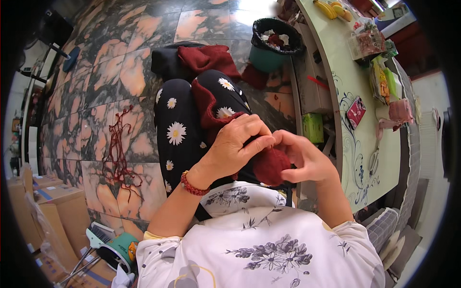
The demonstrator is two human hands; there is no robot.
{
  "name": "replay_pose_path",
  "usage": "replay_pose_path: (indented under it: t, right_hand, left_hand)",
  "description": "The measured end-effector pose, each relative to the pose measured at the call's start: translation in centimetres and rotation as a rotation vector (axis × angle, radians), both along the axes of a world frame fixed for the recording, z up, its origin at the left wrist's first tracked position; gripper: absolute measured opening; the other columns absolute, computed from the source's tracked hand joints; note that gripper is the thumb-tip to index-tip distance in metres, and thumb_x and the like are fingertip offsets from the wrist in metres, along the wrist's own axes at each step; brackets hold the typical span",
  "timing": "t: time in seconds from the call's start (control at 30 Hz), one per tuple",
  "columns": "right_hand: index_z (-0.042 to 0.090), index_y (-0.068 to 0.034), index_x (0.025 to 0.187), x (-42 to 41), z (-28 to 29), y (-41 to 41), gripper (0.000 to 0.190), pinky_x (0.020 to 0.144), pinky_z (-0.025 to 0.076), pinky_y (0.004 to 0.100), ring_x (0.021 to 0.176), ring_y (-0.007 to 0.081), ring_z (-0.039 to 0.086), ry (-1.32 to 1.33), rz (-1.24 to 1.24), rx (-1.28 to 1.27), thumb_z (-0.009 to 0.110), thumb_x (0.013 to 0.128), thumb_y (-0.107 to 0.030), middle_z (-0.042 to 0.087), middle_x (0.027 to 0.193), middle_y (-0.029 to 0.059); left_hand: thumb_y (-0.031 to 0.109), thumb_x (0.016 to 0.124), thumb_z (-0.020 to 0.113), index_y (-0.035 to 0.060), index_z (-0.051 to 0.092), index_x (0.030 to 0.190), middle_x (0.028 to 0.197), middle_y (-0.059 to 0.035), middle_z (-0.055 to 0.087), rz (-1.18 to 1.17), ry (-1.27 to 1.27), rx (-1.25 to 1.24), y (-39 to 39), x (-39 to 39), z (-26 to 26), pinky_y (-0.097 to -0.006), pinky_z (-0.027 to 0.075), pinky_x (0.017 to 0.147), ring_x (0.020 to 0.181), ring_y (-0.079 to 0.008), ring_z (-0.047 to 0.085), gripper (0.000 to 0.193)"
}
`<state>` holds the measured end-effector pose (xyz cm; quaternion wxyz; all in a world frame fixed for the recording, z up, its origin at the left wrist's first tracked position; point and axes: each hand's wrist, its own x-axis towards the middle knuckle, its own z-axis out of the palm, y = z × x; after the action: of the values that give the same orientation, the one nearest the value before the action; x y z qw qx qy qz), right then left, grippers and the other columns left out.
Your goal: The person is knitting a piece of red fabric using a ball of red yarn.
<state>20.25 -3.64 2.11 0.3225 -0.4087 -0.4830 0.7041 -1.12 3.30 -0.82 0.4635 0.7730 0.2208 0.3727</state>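
Both my hands meet above my lap. My right hand (309,156) curls around a ball of dark red yarn (272,167), its thumb spread on the ball's side. Just left of it, my left hand (236,144) pinches what looks like a strand of the same yarn, thumb against forefinger near my right fingertips. The strand itself is mostly hidden. A dark red knitted piece (207,111) lies across my thigh and runs under my left hand. Further red knitted fabric (209,59) is beyond my knees, over something dark.
A tangle of red yarn (120,151) lies on the marble-patterned floor (97,122). A lined green bin (270,57) stands ahead. The table (381,162) at right holds a phone (356,112), scissors (374,162) and bananas (326,9). Cardboard boxes (65,208) are at left.
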Motion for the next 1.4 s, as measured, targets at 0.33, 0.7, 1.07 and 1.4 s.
replay_pose_path:
  t: [0.33, 0.7, 1.07, 1.4]
  right_hand:
    - [0.047, 0.002, 0.125, 1.0, -1.1, -0.1, 0.070, 0.093, 0.053, 0.0317, 0.105, 0.0191, 0.065, 0.489, -0.303, -0.093, 0.079, 0.073, -0.033, 0.061, 0.117, 0.0126]
    - [0.045, 0.008, 0.137, 6.6, 1.3, 0.1, 0.056, 0.105, 0.047, 0.0501, 0.132, 0.0430, 0.047, 0.928, -0.749, 0.245, 0.063, 0.088, -0.012, 0.049, 0.139, 0.0277]
    - [0.049, 0.008, 0.132, 20.0, 3.6, 0.9, 0.045, 0.103, 0.049, 0.0444, 0.123, 0.0340, 0.056, 0.492, -1.050, 0.615, 0.058, 0.091, -0.008, 0.057, 0.132, 0.0211]
    - [0.050, 0.005, 0.130, 21.9, 1.6, -0.1, 0.044, 0.106, 0.049, 0.0481, 0.125, 0.0341, 0.055, 0.505, -1.348, 0.472, 0.064, 0.089, -0.003, 0.057, 0.131, 0.0192]
  left_hand:
    - [0.002, 0.075, 0.076, 0.0063, 0.062, 0.096, 0.090, -0.0091, 0.062, 0.420, -0.051, 0.177, -2.2, 1.9, 0.0, -0.0359, 0.053, 0.069, 0.078, -0.0280, 0.064, 0.025]
    - [0.001, 0.078, 0.075, 0.0059, 0.062, 0.086, 0.079, -0.0072, 0.060, 0.371, 0.179, 0.226, -4.0, 2.4, -2.6, -0.0355, 0.050, 0.060, 0.072, -0.0277, 0.063, 0.015]
    - [0.001, 0.079, 0.072, 0.0082, 0.069, 0.103, 0.088, -0.0079, 0.063, 0.019, 0.228, 0.108, -4.8, 2.1, -0.7, -0.0338, 0.053, 0.067, 0.082, -0.0259, 0.066, 0.025]
    - [0.008, 0.082, 0.071, 0.0070, 0.065, 0.095, 0.092, -0.0058, 0.059, -0.268, 0.011, 0.317, -6.8, 7.7, 2.3, -0.0350, 0.052, 0.071, 0.085, -0.0247, 0.061, 0.015]
